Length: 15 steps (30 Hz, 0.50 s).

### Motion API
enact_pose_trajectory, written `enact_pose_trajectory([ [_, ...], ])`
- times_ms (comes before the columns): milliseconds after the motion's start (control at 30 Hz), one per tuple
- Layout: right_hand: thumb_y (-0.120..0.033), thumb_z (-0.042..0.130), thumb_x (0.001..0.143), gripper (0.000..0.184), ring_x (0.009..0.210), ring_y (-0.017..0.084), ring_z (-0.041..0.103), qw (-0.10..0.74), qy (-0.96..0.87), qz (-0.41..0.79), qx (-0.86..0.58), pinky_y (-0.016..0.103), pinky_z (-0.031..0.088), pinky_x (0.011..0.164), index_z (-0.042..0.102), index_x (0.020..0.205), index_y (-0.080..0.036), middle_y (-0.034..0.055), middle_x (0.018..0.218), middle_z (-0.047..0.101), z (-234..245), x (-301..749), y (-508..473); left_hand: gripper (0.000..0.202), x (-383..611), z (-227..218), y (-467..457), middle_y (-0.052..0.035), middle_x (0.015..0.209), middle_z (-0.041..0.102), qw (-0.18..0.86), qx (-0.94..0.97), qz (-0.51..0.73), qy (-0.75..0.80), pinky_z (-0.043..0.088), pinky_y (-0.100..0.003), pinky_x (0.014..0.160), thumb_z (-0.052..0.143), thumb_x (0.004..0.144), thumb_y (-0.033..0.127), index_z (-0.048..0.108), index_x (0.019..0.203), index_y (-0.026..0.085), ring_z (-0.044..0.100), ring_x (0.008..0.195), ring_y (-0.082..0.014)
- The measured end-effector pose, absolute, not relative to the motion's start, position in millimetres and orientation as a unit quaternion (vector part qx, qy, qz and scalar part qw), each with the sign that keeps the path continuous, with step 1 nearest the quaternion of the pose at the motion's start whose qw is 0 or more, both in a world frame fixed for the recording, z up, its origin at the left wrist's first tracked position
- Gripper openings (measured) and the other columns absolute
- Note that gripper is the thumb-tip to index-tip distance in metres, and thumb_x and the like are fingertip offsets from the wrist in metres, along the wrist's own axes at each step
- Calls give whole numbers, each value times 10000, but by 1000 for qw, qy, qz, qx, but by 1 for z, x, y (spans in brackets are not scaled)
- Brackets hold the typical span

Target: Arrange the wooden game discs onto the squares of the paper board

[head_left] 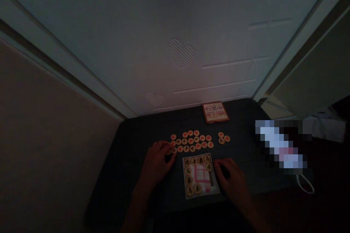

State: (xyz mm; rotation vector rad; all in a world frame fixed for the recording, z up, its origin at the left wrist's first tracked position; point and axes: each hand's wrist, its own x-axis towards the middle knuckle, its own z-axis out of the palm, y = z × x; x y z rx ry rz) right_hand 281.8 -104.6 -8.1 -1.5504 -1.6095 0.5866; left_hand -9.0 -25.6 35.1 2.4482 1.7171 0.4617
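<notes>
My left hand is at the left end of rows of round Chinese chess pieces, thumb and fingers closing around a piece there. Its fingers partly cover neighbouring pieces. My right hand rests at the right edge of a clear square tray, thumb and fingers curled together; whatever may be between them is hidden. Inside the tray, black-marked pieces line the top and left side, with one more at the bottom and one at upper right. A pink-lined sheet shows in its middle.
A square box with a printed lid lies at the back of the dark table. Right of the rows sits a small group of pieces. A white panel with raised hearts stands behind. A blurred-out object is at right.
</notes>
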Motion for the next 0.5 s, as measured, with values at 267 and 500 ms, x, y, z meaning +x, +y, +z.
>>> enact_pose_trajectory([
  [267,-334,557,989,201,869,222,704,410,-635,225,-614,337,573,794,735,1007,-244,55,930,748,-6,281,-104,202,-9,35,-24,-61,1149,636,51,807,152,568,491,-442,881,667,904,292,680,1102,252,594,1040,-271],
  [500,-340,551,992,212,873,223,705,410,-637,225,-613,339,574,799,737,1010,-240,60,929,750,-7,282,-105,203,-7,38,-29,-67,1180,634,46,807,155,568,484,-447,882,664,904,293,687,1102,253,585,1070,-284],
])
